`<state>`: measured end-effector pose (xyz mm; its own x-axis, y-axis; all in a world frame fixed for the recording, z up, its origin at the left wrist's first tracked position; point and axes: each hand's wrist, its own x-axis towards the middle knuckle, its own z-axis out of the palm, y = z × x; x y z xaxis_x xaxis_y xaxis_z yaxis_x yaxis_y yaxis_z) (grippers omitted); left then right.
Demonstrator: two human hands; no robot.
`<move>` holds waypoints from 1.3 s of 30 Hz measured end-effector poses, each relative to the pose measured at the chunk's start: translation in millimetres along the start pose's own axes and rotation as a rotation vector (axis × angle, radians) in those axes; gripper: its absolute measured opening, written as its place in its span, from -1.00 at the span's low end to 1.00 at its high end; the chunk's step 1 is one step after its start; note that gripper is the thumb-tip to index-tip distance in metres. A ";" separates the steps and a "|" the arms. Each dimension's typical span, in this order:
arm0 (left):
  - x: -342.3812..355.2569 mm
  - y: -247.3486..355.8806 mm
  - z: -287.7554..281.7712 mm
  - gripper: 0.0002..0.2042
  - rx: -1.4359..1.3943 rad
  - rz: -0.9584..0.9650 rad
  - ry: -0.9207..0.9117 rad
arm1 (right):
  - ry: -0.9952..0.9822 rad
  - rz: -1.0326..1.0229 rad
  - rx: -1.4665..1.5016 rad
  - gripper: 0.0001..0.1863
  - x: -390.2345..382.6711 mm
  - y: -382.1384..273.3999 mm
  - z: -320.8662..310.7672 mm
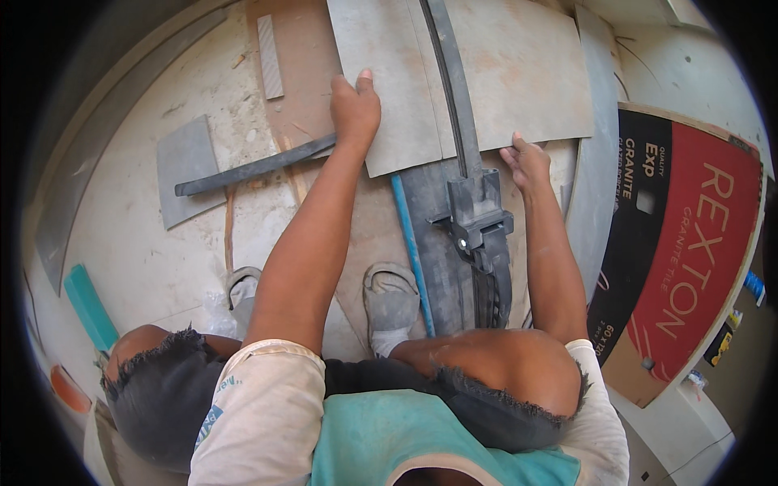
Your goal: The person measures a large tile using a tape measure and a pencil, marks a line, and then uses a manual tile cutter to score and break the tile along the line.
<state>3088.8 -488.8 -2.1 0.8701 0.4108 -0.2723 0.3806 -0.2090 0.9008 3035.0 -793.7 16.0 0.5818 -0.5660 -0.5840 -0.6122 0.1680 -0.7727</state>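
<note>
A large grey tile lies on a manual tile cutter, beneath its dark rail. A thin straight line runs along the tile just left of the rail; I cannot tell if it is scored or split. My left hand grips the tile's left edge, thumb on top and fingers mostly hidden. My right hand holds the near edge right of the rail, fingers curled at the rim. The cutter's black carriage sits at the near end of the rail, over the dusty base with a blue side edge. A dark bar sticks out left beneath my left forearm.
A grey tile offcut lies on the dusty floor at left, with a narrow strip farther off. A teal object is by my left knee. At right stands a red and black tile carton. My slippered feet flank the middle floor.
</note>
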 end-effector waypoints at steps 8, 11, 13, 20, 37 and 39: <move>-2.3 -8.5 2.1 -0.62 -0.008 0.032 0.025 | 0.027 0.070 -0.147 -0.47 -38.8 -13.9 -3.1; -3.9 -6.6 2.8 -0.63 -0.035 0.014 0.021 | -0.023 -0.043 -0.301 -0.44 -83.1 -15.7 -32.8; -2.1 -5.5 1.8 -0.63 -0.036 -0.002 0.021 | -0.056 -0.042 -0.316 -0.47 -111.4 -4.6 -50.7; -4.1 -5.9 2.7 -0.63 -0.052 -0.023 0.042 | -0.084 0.124 -0.315 -0.56 -167.2 51.7 -104.5; -4.7 -8.9 1.9 -0.65 -0.071 -0.027 0.053 | -0.010 0.009 0.059 -0.45 -32.9 -13.0 -3.0; -5.5 -8.2 0.1 -0.65 -0.092 -0.028 0.056 | 0.056 0.006 0.044 -0.53 -33.4 -10.6 4.1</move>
<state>3080.9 -489.4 -8.0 0.8400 0.4643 -0.2806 0.3716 -0.1156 0.9212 3024.2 -773.2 42.8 0.5465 -0.6090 -0.5749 -0.5909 0.2062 -0.7800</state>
